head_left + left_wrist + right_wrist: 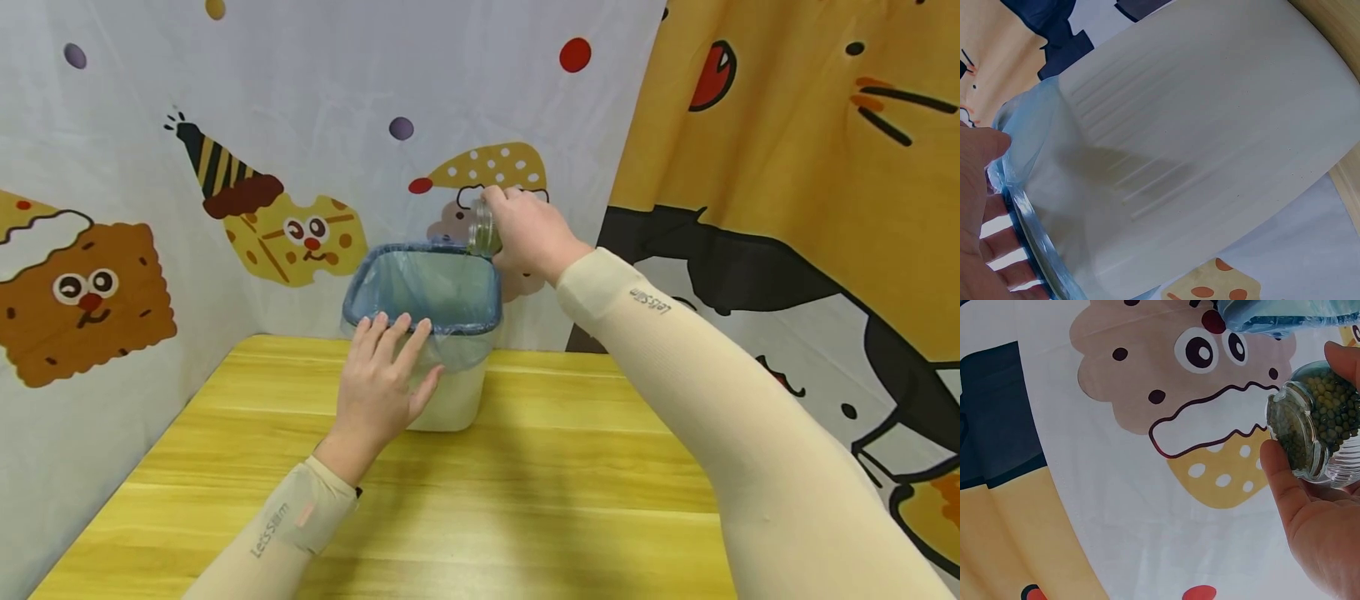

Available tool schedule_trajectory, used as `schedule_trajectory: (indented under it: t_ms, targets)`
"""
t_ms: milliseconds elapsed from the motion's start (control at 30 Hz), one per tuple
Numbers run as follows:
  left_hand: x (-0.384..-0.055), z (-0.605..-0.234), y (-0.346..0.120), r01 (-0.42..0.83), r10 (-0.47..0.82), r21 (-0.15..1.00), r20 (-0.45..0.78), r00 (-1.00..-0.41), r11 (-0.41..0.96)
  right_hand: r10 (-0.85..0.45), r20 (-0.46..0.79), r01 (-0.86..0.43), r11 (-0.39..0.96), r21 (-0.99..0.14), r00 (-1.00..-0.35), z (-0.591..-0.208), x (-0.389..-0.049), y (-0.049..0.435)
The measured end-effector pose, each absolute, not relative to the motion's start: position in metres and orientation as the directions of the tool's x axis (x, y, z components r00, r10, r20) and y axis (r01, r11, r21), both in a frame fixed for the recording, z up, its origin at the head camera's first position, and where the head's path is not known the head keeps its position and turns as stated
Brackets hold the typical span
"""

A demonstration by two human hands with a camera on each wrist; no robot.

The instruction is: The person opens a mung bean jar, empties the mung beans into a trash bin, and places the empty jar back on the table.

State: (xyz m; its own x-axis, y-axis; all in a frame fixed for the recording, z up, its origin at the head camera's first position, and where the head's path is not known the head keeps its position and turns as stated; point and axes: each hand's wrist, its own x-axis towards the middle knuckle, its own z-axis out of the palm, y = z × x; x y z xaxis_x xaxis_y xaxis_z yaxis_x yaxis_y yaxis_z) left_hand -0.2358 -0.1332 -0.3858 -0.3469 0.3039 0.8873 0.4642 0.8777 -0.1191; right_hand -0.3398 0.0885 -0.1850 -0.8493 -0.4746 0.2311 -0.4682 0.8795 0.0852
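A white trash bin stands on the table, lined with a translucent blue trash bag folded over its rim. My left hand rests on the bin's near rim with spread, fairly straight fingers; in the left wrist view its thumb lies against the bag outside. Up at the far right corner, my right hand grips a small clear glass jar, tipped on its side and overlapping the rim. Green mung beans fill part of the jar in the right wrist view.
The wood-grain table runs under the bin and ends at the wall behind. A white cartoon-printed cloth hangs behind and to the left, and a yellow and black curtain hangs at the right.
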Motion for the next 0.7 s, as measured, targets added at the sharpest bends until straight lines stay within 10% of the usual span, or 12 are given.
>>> schedule_trajectory:
  t_ms: [700]
  targets:
    - [-0.2385,-0.3874,-0.1332,0.470,0.294,-0.110,0.894,-0.339,0.876,-0.467,0.239,-0.454,0.884,0.109,-0.852,-0.1873,-0.3421,0.0891]
